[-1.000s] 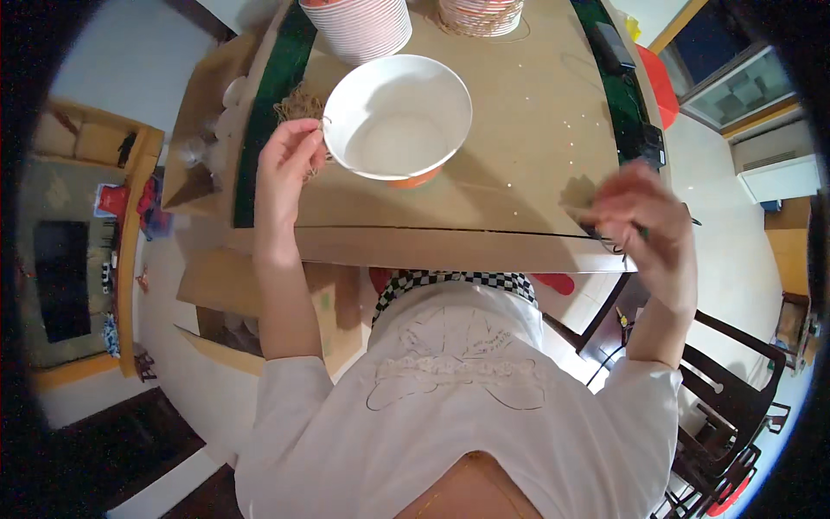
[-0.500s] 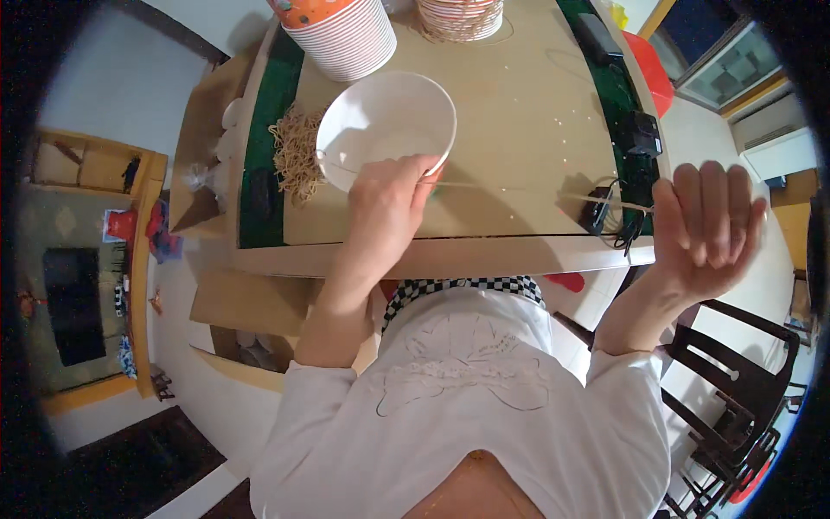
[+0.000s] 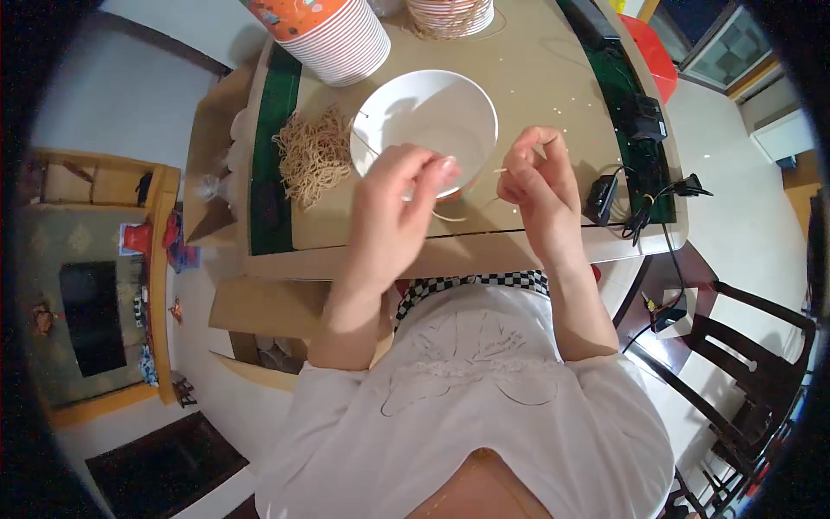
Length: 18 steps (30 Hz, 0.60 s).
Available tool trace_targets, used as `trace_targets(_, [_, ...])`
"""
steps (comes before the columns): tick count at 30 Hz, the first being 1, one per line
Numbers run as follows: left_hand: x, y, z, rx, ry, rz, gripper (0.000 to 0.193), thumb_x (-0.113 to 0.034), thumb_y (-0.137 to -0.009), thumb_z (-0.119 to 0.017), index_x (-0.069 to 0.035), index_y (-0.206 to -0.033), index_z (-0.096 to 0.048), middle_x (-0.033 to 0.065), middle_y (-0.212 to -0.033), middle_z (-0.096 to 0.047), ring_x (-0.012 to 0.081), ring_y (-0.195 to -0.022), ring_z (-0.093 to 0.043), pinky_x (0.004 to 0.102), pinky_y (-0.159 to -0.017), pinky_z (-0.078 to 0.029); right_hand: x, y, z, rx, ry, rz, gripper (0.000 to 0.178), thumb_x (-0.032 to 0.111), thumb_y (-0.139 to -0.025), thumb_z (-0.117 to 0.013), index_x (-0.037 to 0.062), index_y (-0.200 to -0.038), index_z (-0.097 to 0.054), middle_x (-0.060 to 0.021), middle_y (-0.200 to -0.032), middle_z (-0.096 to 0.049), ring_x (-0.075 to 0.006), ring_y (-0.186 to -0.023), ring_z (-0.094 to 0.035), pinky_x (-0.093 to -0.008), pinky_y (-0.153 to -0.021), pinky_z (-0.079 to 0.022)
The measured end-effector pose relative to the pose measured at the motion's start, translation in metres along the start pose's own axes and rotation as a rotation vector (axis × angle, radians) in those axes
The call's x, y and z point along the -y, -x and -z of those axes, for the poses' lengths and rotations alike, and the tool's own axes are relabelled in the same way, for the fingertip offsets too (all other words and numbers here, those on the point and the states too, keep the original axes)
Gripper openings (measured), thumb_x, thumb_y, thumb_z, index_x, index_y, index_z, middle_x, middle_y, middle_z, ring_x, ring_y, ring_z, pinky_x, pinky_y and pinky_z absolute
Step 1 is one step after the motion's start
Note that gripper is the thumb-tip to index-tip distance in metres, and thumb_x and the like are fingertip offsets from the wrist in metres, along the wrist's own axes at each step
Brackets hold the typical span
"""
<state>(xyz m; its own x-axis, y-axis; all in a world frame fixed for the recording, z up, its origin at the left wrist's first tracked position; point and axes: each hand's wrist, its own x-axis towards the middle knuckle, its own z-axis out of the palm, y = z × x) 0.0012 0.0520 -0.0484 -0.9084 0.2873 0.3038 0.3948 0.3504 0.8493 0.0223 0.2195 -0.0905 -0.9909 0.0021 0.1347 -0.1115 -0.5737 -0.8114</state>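
Observation:
My left hand (image 3: 399, 203) is closed in a pinch in front of a white paper bucket (image 3: 450, 108). A thin tan cord (image 3: 448, 219) runs from this hand, its other end poking up over the bucket's left side. My right hand (image 3: 545, 186) is also pinched, with a short end of cord showing at its fingertips, just right of the bucket. The bucket lies tilted, its mouth towards me; my left hand hides part of its lower rim. Beside it on the left is a tangled pile of tan cords (image 3: 311, 160).
A tall stack of paper buckets with orange print (image 3: 333, 43) stands at the far left of the table (image 3: 536, 95). Another cord-draped stack (image 3: 450, 16) is behind. Black adapters (image 3: 603, 199) and cables line the right edge. A cardboard box (image 3: 212, 164) and a dark chair (image 3: 743, 355) flank the table.
My right hand has come in from the far right to beside the bucket, the cord slackening from a taut line. The bucket appears slightly further right in view.

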Motion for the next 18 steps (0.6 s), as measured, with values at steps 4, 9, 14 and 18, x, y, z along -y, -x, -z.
trace_targets(4, [0.000, 0.001, -0.022, 0.009, 0.021, 0.006, 0.024, -0.015, -0.092, -0.052, 0.002, -0.075, -0.054, 0.0136, -0.072, -0.055, 0.0296, -0.070, -0.052, 0.0384, -0.065, -0.042, -0.003, 0.006, -0.002, 0.018, 0.151, 0.061, 0.014, 0.004, -0.094, -0.044, 0.0090, -0.106, -0.040, 0.0025, -0.080, -0.048, -0.0044, -0.072, -0.043, -0.0196, -0.064, -0.036])
trace_targets(9, [0.012, 0.000, -0.029, 0.163, -0.081, -0.006, 0.019, -0.014, -0.096, -0.047, 0.001, -0.086, -0.050, 0.0063, -0.076, -0.052, 0.0120, -0.071, -0.051, 0.0267, -0.065, -0.044, -0.006, 0.009, -0.007, -0.011, 0.177, 0.133, 0.014, 0.004, -0.094, -0.048, 0.0067, -0.106, -0.043, 0.0011, -0.083, -0.051, -0.0050, -0.078, -0.049, -0.0194, -0.068, -0.040])
trace_targets(14, [0.011, 0.002, -0.026, 0.143, -0.050, 0.043, 0.012, -0.009, -0.092, -0.050, 0.000, -0.085, -0.048, 0.0136, -0.076, -0.050, 0.0294, -0.071, -0.048, 0.0379, -0.066, -0.040, -0.020, 0.020, 0.007, -0.042, 0.461, 0.098, 0.007, 0.008, -0.091, -0.058, 0.0036, -0.096, -0.055, 0.0039, -0.074, -0.054, -0.0023, -0.068, -0.050, -0.0176, -0.058, -0.039])
trace_targets(18, [0.011, 0.007, -0.024, 0.194, -0.211, -0.092, 0.009, -0.007, -0.093, -0.050, 0.000, -0.088, -0.048, 0.0053, -0.078, -0.052, 0.0110, -0.071, -0.047, 0.0260, -0.064, -0.042, -0.027, 0.026, 0.014, -0.108, 0.538, 0.037, 0.006, 0.006, -0.086, -0.064, 0.0030, -0.089, -0.060, 0.0083, -0.060, -0.040, -0.0007, -0.055, -0.035, -0.0177, -0.050, -0.029])
